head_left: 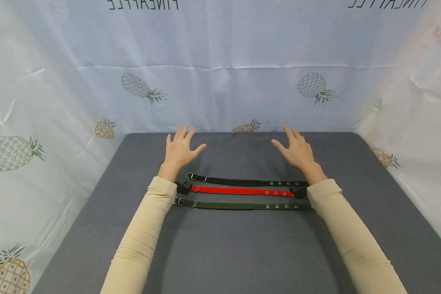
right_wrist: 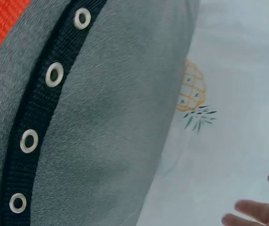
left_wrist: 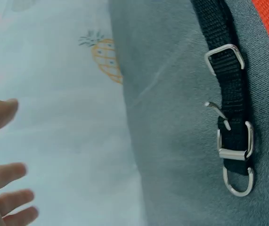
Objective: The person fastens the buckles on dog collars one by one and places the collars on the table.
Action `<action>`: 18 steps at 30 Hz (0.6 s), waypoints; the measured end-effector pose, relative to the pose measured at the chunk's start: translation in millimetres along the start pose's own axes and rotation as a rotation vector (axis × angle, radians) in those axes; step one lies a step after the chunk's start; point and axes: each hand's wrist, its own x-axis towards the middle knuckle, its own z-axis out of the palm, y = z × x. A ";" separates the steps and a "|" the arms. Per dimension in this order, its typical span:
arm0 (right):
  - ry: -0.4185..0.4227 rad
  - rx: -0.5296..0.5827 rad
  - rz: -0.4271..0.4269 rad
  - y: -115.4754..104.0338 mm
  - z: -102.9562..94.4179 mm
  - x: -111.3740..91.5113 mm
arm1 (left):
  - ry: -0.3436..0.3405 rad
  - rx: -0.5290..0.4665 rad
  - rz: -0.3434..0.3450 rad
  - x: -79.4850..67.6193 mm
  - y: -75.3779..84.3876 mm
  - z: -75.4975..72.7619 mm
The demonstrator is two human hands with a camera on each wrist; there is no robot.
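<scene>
Sleeves [head_left: 136, 241] nearest, flanking red strap [head_left: 235, 190]; left hand [head_left: 180, 150], right hand [head_left: 297, 150] beyond it, spread, empty. Green strap [head_left: 224, 206] before it, black strap [head_left: 235, 181] behind; probably light, pliable; pinch near buckles [left_wrist: 232, 154].

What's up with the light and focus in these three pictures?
Head view: soft shadows beside both sleeves on the grey table; left wrist view: bluish cast, the black strap's buckle fairly sharp, the left hand softer; right wrist view: similar cast, metal eyelets crisp, the right hand slightly blurred.
</scene>
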 end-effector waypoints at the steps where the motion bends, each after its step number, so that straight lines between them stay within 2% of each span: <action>1: -0.015 0.025 -0.013 0.7 -1.9 -1.2 | -0.008 -0.031 0.013 -1.9 -1.0 -2.3; 6: -0.100 0.158 -0.057 6.1 -10.8 -9.5 | -0.067 -0.207 0.068 -12.5 -8.7 -11.7; 10: -0.138 0.216 -0.059 10.7 -17.0 -20.4 | -0.107 -0.315 0.124 -20.8 -13.7 -14.7; 14: -0.143 0.243 -0.067 18.9 -20.3 -30.8 | -0.140 -0.365 0.177 -28.6 -14.9 -14.2; 18: -0.165 0.280 -0.079 29.2 -20.5 -37.8 | -0.173 -0.386 0.192 -36.2 -15.3 -11.0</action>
